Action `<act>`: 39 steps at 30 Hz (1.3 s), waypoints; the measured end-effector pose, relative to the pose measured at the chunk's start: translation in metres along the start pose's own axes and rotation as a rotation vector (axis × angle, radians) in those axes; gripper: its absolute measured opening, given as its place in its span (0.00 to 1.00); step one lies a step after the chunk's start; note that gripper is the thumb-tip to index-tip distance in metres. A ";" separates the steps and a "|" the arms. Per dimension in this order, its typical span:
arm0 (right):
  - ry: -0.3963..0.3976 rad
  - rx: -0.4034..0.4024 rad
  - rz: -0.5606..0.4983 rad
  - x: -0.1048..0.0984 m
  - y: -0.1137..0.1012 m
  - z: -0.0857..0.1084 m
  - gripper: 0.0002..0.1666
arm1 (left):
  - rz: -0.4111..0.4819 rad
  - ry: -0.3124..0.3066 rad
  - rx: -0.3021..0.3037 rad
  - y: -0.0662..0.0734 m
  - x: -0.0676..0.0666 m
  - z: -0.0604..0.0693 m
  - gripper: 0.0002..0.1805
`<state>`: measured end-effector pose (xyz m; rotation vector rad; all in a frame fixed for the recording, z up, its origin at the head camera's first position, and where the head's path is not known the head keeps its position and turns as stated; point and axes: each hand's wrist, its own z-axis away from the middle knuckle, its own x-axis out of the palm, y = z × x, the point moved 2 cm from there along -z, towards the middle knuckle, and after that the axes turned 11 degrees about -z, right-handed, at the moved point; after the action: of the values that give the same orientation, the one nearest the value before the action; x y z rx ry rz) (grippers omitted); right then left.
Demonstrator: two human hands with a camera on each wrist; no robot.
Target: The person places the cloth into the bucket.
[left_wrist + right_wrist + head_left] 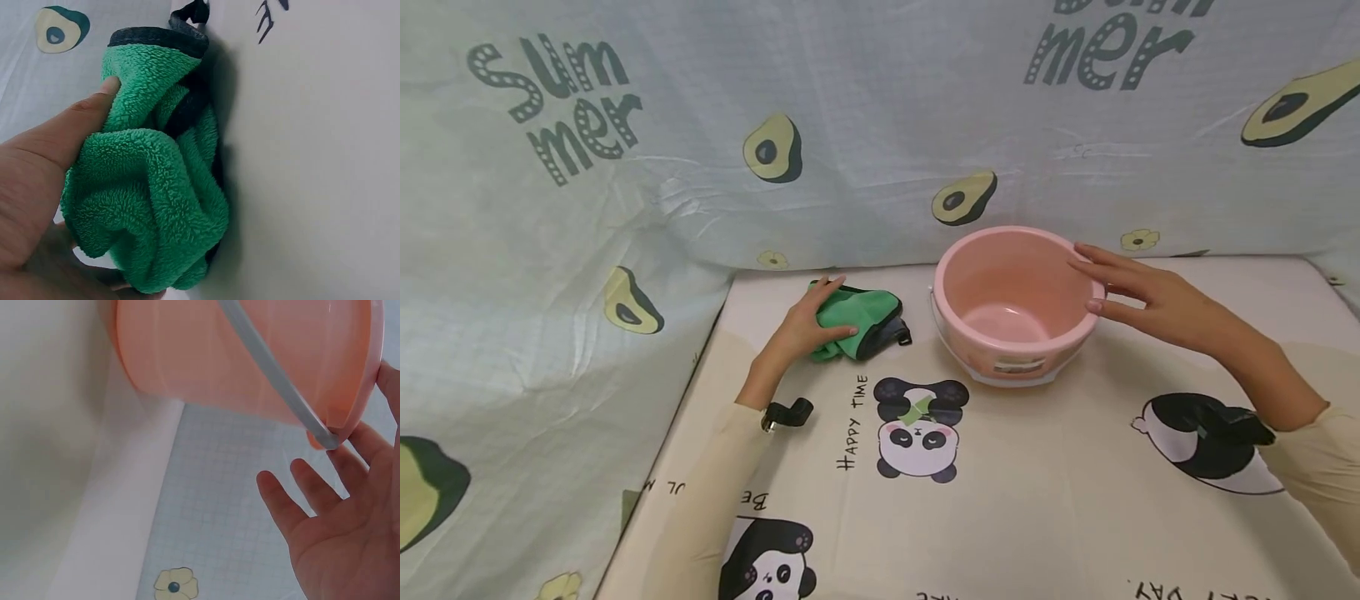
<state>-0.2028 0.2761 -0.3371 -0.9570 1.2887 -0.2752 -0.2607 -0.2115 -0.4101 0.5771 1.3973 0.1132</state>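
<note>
A bunched green towel [863, 310] with a dark border lies at the back left of the table. My left hand [805, 328] holds it, thumb along one side and the other fingers reaching round the far side, partly hidden in the left wrist view, where the towel [150, 187] shows thick pile. To the right stands a pink bucket [1018, 354], upright, its interior visible. Its light grey handle [269, 365] hangs down along the outside. At the bucket's right rim is my right hand [1165, 300], fingers spread and fingertips at the rim.
The table [1015, 500] has a cream cover printed with pandas and lettering. Behind and to the left hangs a pale avocado-patterned sheet [850, 67], close behind the bucket and towel. Black straps [788, 412] show at both wrists.
</note>
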 end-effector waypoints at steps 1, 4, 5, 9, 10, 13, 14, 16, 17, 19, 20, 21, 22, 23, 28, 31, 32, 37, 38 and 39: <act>0.003 0.003 -0.012 0.000 0.000 0.001 0.40 | -0.001 -0.005 0.003 0.001 0.001 0.000 0.51; 0.011 0.007 -0.045 0.001 0.001 0.001 0.42 | 0.004 -0.004 0.010 0.005 0.004 -0.001 0.51; 0.013 0.008 -0.051 0.001 0.001 0.001 0.42 | 0.006 -0.003 0.009 0.006 0.004 -0.001 0.51; 0.020 0.001 -0.064 0.002 0.000 0.000 0.42 | 0.021 -0.011 -0.013 0.009 0.007 -0.001 0.49; 0.022 -0.001 -0.062 0.002 -0.001 0.000 0.42 | 0.024 -0.016 -0.022 0.009 0.007 -0.001 0.48; 0.030 -0.006 -0.056 0.003 -0.001 0.000 0.41 | 0.000 -0.029 -0.024 0.010 0.010 -0.001 0.45; 0.032 -0.006 -0.056 0.004 -0.002 0.000 0.41 | -0.010 -0.033 -0.026 0.010 0.011 0.000 0.45; 0.036 0.002 -0.064 0.004 -0.002 0.000 0.42 | -0.038 -0.040 -0.016 0.010 0.013 0.000 0.43; 0.038 0.004 -0.069 0.004 -0.002 0.000 0.42 | -0.040 -0.044 -0.006 0.010 0.013 0.001 0.43; 0.038 0.014 -0.084 0.005 -0.002 -0.001 0.42 | -0.034 -0.048 0.024 0.010 0.014 0.002 0.43; 0.038 0.019 -0.089 0.005 -0.002 -0.001 0.42 | -0.016 -0.051 0.048 0.010 0.014 0.003 0.43; 0.038 0.026 -0.093 0.005 -0.002 0.000 0.42 | -0.007 -0.050 0.084 0.010 0.015 0.003 0.42; 0.037 0.030 -0.098 0.005 -0.001 0.000 0.43 | 0.003 -0.051 0.118 0.010 0.015 0.003 0.41; 0.036 0.035 -0.102 0.006 -0.001 0.000 0.43 | 0.009 -0.049 0.149 0.011 0.015 0.003 0.40; 0.039 0.039 -0.114 0.006 0.001 0.001 0.42 | -0.014 -0.035 0.247 0.013 0.015 0.003 0.34; 0.044 0.033 -0.112 0.007 0.001 0.001 0.42 | -0.045 -0.024 0.254 0.016 0.014 0.002 0.33; 0.045 0.033 -0.112 0.007 0.001 0.001 0.42 | -0.057 -0.018 0.252 0.016 0.014 0.002 0.32; 0.045 0.038 -0.105 0.007 0.000 0.001 0.42 | -0.073 0.026 0.208 0.018 0.012 0.001 0.31; 0.045 0.042 -0.105 0.007 0.000 0.001 0.42 | -0.071 0.038 0.196 0.018 0.012 0.001 0.31; 0.044 0.044 -0.103 0.007 0.000 0.001 0.42 | -0.066 0.050 0.183 0.018 0.012 0.002 0.31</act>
<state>-0.1996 0.2723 -0.3423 -0.9853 1.2706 -0.4051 -0.2523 -0.1916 -0.4126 0.6825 1.4835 -0.0545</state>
